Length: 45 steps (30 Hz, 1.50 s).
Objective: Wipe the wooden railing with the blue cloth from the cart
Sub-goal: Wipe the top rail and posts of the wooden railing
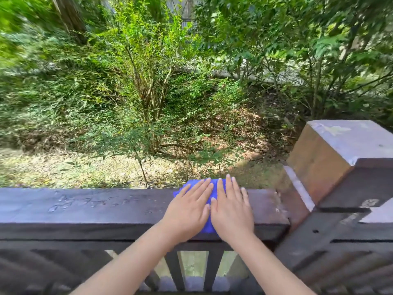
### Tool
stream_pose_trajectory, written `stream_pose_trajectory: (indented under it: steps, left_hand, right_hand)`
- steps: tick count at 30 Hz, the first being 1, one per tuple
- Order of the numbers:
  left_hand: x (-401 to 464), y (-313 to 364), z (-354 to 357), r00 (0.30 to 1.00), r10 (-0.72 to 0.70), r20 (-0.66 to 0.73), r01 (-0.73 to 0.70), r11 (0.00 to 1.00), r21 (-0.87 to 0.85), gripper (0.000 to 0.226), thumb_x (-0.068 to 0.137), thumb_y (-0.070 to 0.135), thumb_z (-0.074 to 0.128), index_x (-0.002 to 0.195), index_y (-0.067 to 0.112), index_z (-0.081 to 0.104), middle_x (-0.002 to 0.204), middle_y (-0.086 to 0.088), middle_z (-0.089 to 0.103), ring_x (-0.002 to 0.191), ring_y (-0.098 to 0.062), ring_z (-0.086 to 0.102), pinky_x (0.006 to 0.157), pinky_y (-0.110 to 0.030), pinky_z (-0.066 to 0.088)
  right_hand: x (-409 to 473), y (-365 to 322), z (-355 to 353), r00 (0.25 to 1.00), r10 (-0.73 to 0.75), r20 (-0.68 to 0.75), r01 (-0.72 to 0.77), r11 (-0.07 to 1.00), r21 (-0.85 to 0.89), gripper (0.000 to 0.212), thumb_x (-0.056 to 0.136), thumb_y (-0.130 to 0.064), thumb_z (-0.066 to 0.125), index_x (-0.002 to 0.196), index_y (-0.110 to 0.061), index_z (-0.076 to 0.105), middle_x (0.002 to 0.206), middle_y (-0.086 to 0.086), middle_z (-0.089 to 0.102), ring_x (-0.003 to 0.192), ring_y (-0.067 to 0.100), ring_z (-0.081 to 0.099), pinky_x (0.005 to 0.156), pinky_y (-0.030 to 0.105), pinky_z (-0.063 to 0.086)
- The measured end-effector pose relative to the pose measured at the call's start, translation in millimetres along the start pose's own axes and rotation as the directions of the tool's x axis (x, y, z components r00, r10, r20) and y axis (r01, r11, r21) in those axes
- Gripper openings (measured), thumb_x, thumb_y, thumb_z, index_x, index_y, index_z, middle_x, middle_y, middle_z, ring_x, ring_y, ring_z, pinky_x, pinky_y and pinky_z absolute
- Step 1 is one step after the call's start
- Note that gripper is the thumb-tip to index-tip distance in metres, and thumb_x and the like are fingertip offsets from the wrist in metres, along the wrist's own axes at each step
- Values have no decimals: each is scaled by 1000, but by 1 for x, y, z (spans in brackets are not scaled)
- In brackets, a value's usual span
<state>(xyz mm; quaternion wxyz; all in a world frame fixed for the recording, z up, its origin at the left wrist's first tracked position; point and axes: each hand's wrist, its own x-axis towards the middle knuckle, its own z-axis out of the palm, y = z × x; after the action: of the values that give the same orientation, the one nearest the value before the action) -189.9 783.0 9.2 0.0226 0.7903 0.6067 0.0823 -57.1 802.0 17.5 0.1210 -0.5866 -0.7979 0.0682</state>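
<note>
On top of the rail [106,206], just left of the post [331,158], we press the cloth [192,185] flat under both palms, left hand [188,211] and right hand [231,211] side by side, fingers spread, gripping nothing. Bushes [148,81] stand beyond the rail.

My arms are bare from the bottom edge of the view up to the wrists: no sleeves, no cuffs, no gloves. My left hand [187,211] carries no ring, watch or bracelet, and neither does my right hand [231,209]. My wrists are unmarked, with no strap or band round them. My fingers [229,186] are slim and long. The nails are short, rounded and unpainted, with a pale natural sheen. Nothing more of my body or clothing shows in view.
</note>
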Motion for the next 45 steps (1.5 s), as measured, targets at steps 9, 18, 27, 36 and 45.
stream_pose_trajectory:
  steps: [9, 18, 27, 36, 45]
  left_hand:
    - [-54, -33, -20, 978, -207, 4, 207, 978, -10, 68, 84, 42, 2, 146, 17, 7, 156, 2, -1, 144, -10, -1, 116, -26, -4]
    - [5, 66, -6, 987, -160, -6, 160, 986, -56, 56, 93, 47, 26, 145, 33, 14, 159, -1, 4, 145, -15, -1, 114, -54, -5]
    - [-9, 42, -3, 968, -244, -61, 247, 968, 50, 61, 86, 61, 24, 143, 40, 17, 157, 6, 15, 145, -14, 9, 114, -54, 8]
    - [-83, -68, -25, 897, -422, -127, 432, 900, 60, 65, 82, 53, 12, 144, 35, 20, 155, 12, 17, 143, -8, 11, 117, -45, 11]
    - [-169, -236, -60, 703, -700, -126, 705, 710, -6, 52, 91, 43, 27, 142, 37, 24, 156, 8, 18, 144, -11, 11, 117, -44, 9]
  right_hand:
    - [-1, -53, 15, 971, -232, 61, 230, 972, 36, 62, 93, -36, 25, 146, -8, 7, 158, 9, 0, 145, 18, -3, 117, 45, -5]
    - [-12, 78, -23, 994, -103, 32, 95, 979, 178, 53, 97, -30, 27, 146, -17, 12, 158, 0, 10, 144, 11, 10, 118, 38, 5]
    - [-14, 72, -12, 998, -39, -46, 37, 998, -48, 65, 91, -51, 26, 144, -14, 22, 156, 11, 19, 145, 25, 11, 117, 43, 9]
    - [3, -60, 21, 957, -281, 69, 284, 958, -34, 68, 90, -56, 20, 145, -16, 16, 155, 19, 16, 145, 28, 7, 116, 51, 4]
    - [7, -191, 58, 925, -367, 94, 373, 926, -61, 67, 91, -55, 16, 145, -14, 11, 154, 19, 19, 143, 31, 11, 114, 56, 7]
